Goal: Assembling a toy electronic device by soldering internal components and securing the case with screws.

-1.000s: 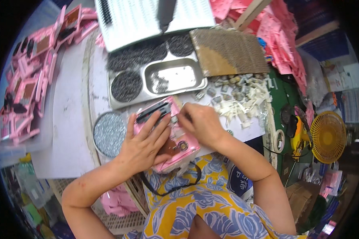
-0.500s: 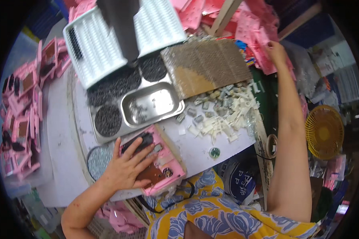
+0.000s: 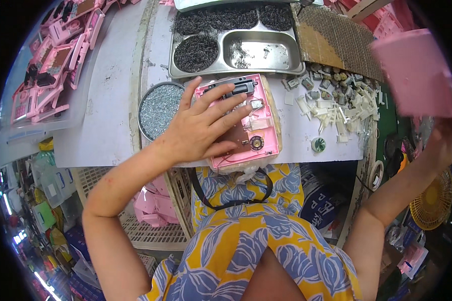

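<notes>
My left hand lies with spread fingers across an open pink plastic housing at the table's front edge. Inside the housing show a black part, a small metal motor and a round speaker; my fingers cover some of the rest. Out at the far right, raised off the table, a flat pink plastic panel is gripped along its lower edge by my right hand, which is blurred.
A steel tray of black springs stands behind the housing, beside a round tin of small screws. White plastic pieces and small motors lie to the right under cardboard. A bin of pink assemblies sits left.
My right hand has lifted a pink panel from the pile at the upper right and brought it nearer. The left hand stays on the housing. The whole view has turned and shifted.
</notes>
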The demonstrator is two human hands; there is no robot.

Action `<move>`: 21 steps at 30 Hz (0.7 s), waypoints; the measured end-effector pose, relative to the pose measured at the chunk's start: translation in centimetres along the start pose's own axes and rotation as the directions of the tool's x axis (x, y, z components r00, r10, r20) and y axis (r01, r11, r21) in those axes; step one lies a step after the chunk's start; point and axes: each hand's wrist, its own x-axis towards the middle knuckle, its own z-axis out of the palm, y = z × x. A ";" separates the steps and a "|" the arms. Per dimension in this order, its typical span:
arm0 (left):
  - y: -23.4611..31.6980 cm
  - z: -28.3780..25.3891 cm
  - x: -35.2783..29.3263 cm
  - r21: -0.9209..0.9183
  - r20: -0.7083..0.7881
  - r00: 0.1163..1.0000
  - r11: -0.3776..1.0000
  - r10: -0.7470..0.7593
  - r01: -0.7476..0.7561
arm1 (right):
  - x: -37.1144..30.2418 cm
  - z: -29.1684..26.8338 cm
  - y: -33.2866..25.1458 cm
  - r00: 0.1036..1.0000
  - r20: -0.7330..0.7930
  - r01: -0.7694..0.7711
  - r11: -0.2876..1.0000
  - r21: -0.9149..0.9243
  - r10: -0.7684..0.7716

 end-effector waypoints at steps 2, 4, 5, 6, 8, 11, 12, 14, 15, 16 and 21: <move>1.3 -1.4 1.6 -0.435 -0.181 0.968 0.897 -0.172 0.078 | -4.6 3.0 -1.1 0.969 0.188 -0.193 0.969 0.154 0.163; 2.6 -2.2 3.4 -0.879 -0.026 0.931 0.451 -0.364 0.152 | -7.7 8.7 -2.0 0.893 0.377 -0.331 0.925 0.186 0.243; 3.1 -2.2 3.7 -0.975 0.075 0.895 0.155 -0.440 0.158 | -8.4 12.5 -2.4 0.828 0.476 -0.439 0.871 0.222 0.296; 3.0 -3.2 3.7 -0.971 0.179 0.851 0.049 -0.493 0.233 | -8.8 15.7 -2.1 0.775 0.523 -0.546 0.794 0.268 0.356; 2.9 -4.2 3.1 -0.983 0.171 0.771 -0.163 -0.613 0.089 | -9.7 20.1 -1.8 0.767 0.485 -0.556 0.813 0.173 0.421; 3.9 -3.4 1.7 -0.983 0.183 0.633 -0.146 -0.752 0.111 | -14.9 20.6 -3.1 0.583 0.684 -0.632 0.774 0.041 0.439; 4.3 -2.7 0.9 -0.973 0.171 0.618 -0.034 -0.767 0.228 | -16.2 20.2 -3.3 0.597 0.654 -0.619 0.785 0.006 0.465; 5.0 -0.6 -0.8 -0.878 0.140 0.608 0.186 -0.781 0.442 | -18.7 19.2 -2.9 0.631 0.580 -0.591 0.803 -0.072 0.516; 5.7 -0.1 -1.4 -0.806 0.132 0.600 0.266 -0.789 0.529 | -19.6 18.6 -2.8 0.621 0.595 -0.533 0.831 -0.156 0.510; 6.0 0.2 -1.6 -0.755 0.125 0.618 0.329 -0.776 0.567 | -20.3 18.0 -2.7 0.610 0.611 -0.468 0.851 -0.237 0.505; 6.3 1.3 -2.2 -0.718 0.098 0.641 0.392 -0.761 0.575 | -20.3 18.2 -2.3 0.533 0.683 -0.294 0.866 -0.405 0.500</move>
